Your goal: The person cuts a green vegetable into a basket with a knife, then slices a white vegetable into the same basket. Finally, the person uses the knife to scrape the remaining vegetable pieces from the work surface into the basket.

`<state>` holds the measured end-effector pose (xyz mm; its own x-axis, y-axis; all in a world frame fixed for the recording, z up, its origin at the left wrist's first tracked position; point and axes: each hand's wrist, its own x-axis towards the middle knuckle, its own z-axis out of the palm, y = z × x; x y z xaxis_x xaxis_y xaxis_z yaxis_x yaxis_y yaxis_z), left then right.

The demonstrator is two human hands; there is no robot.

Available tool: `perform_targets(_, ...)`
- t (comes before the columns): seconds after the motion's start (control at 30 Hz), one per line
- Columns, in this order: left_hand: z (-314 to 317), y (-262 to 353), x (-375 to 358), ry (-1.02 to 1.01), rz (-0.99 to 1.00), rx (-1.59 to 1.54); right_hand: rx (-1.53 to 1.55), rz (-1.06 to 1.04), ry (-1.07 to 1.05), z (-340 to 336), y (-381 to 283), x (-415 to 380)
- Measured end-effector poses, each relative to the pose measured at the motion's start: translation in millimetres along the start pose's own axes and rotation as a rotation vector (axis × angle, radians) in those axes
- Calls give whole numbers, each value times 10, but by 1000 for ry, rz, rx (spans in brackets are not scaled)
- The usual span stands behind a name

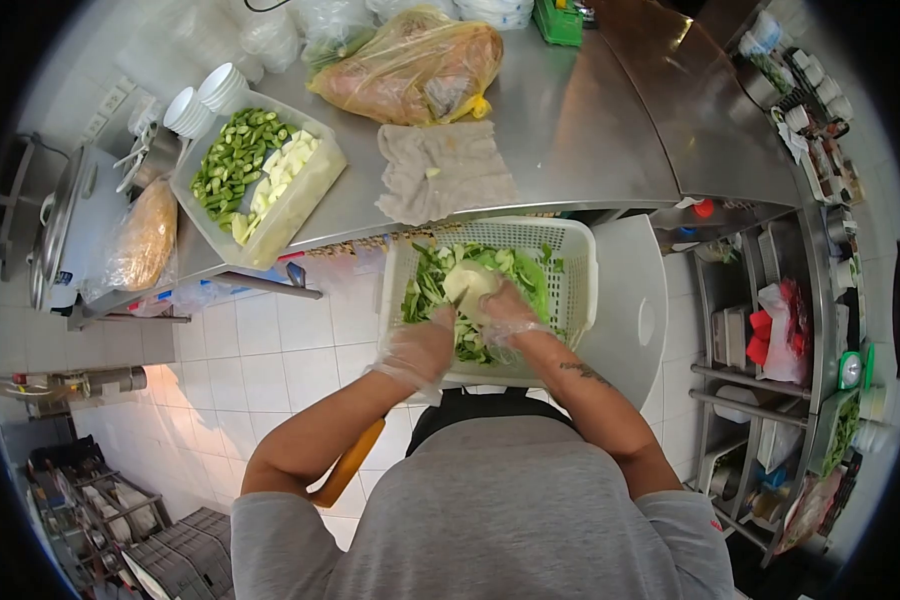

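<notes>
Both hands wear clear plastic gloves over a white slotted basket [588,285]. My right hand [507,305] is closed around a pale, rounded vegetable [469,283], whose kind I cannot make out. Just left of it, my left hand [422,348] has its fingers curled closed. A small dark sliver shows against the vegetable near those fingertips; what the left hand holds is mostly hidden. Leafy green trimmings [425,275] lie in the basket beneath both hands.
On the steel counter [610,130] stand a plastic tub [305,205] of cut green and pale vegetables, a crumpled cloth [440,175] and a yellow plastic bag [410,70] of food. A steel shelf rack [755,390] stands at the right.
</notes>
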<state>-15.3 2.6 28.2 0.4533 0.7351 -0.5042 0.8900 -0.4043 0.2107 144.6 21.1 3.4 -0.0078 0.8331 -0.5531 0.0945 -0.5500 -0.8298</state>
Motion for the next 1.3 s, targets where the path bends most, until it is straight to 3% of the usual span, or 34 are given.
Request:
perform_targets(0.17, -92, -101, 5, 47, -6, -66, 62, 102, -74, -87, -88, -48)
perform_targets(0.37, 175, 116, -16, 14, -17, -77, -149, -21, 77, 54, 476, 284)
perform_targets(0.43, 58, 39, 3, -4, -44, -124, -255, -60, 42, -10, 243, 62)
perform_targets(0.5, 30, 23, 27, 10, -59, -145, -408, -340, -9, -50, 312, 62)
perform_targets(0.57, 78, 25, 54, 60, -62, -131, -419, -369, 14, -4, 341, 54)
perform_targets(0.63, 160, 57, 76, 32, -59, -91, -291, -148, 124, 102, 197, 3)
perform_targets(0.73, 219, 121, 14, -27, -10, -89, -358, -148, 194, 141, 406, 89)
perform_targets(0.83, 19, 71, -87, -65, 8, -187, 160, 55, 52, -13, 303, -10)
perform_targets(0.93, -333, -62, -139, 86, -112, -363, 463, -133, 71, -160, 447, 125)
perform_targets(0.97, -419, -102, -130, 166, -168, -421, 537, -91, 39, -187, 486, 170)
perform_targets(1.07, -338, -217, 32, 400, -70, -659, 848, -262, -227, -84, 356, 81)
perform_targets(1.2, -678, -18, -6, 173, -97, -994, 1039, -97, -288, 54, 130, -200)
perform_targets(1.3, -808, -90, -15, 101, -57, -959, 783, -223, -436, -119, 138, -237)
